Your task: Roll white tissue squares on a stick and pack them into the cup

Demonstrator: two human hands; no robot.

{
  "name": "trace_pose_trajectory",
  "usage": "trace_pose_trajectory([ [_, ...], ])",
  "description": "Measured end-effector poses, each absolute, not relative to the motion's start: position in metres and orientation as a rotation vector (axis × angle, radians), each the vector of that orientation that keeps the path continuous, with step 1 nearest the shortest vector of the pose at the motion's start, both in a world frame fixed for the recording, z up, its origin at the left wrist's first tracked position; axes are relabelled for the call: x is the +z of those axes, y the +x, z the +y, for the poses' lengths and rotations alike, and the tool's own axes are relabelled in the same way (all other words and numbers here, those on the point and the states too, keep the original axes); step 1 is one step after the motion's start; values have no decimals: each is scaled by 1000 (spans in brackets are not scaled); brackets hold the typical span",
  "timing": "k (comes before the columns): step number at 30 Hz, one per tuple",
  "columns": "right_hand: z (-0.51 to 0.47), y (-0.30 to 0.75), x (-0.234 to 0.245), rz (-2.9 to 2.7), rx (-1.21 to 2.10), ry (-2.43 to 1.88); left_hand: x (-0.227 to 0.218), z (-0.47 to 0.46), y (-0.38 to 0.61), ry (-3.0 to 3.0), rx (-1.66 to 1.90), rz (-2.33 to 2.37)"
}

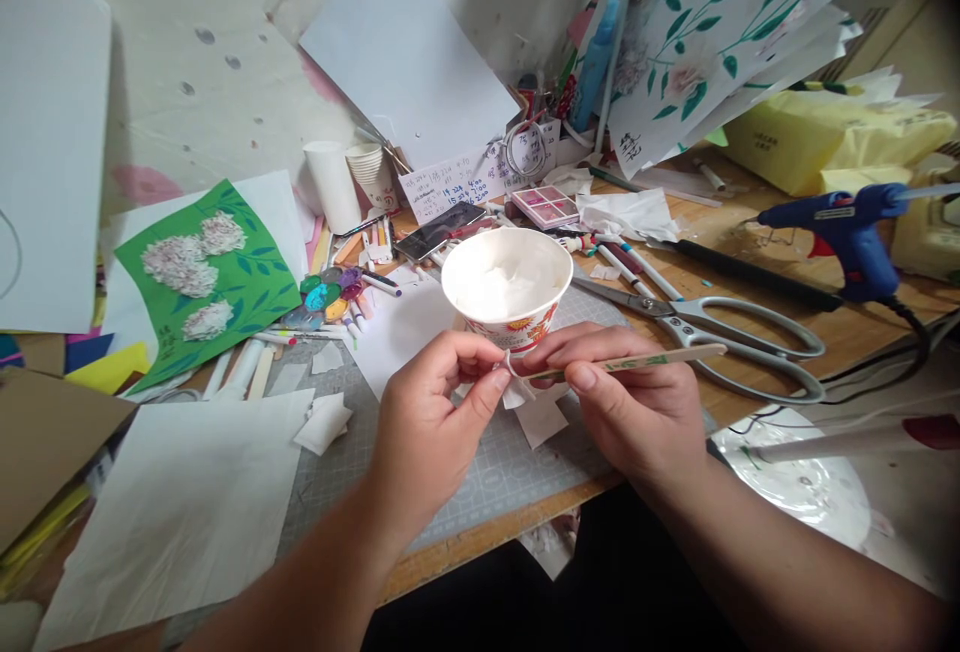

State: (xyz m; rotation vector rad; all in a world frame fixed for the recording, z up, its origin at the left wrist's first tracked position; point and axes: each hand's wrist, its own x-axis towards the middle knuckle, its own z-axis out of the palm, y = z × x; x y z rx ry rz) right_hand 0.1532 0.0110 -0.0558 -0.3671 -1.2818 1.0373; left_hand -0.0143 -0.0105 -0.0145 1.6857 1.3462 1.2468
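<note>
My left hand pinches a small piece of white paper between thumb and fingers. In my right hand is a slim wooden stick with green marks. It points left, and its tip meets the paper, which curls up around it there. Just beyond both hands stands a paper bowl with red and yellow print and white material inside. Small white paper pieces lie under my hands on the grey cutting mat.
Large scissors and a blue glue gun lie to the right. At left are a green sheet with paper flowers, a paint palette and a white sheet. Paper cups and a phone sit behind.
</note>
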Motion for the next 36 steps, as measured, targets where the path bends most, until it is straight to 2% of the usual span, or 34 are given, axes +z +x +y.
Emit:
trace_pose_trajectory([
  [8, 11, 154, -56, -1310, 987, -409, -12, -11, -13, 1658, 1248, 1354],
  [17, 8, 157, -43, -1483, 747, -457, -9, -8, -11, 1536, 1292, 1335],
  [36, 9, 155, -55, -1397, 826, -479, -7, -8, -11, 1518, 1308, 1302],
])
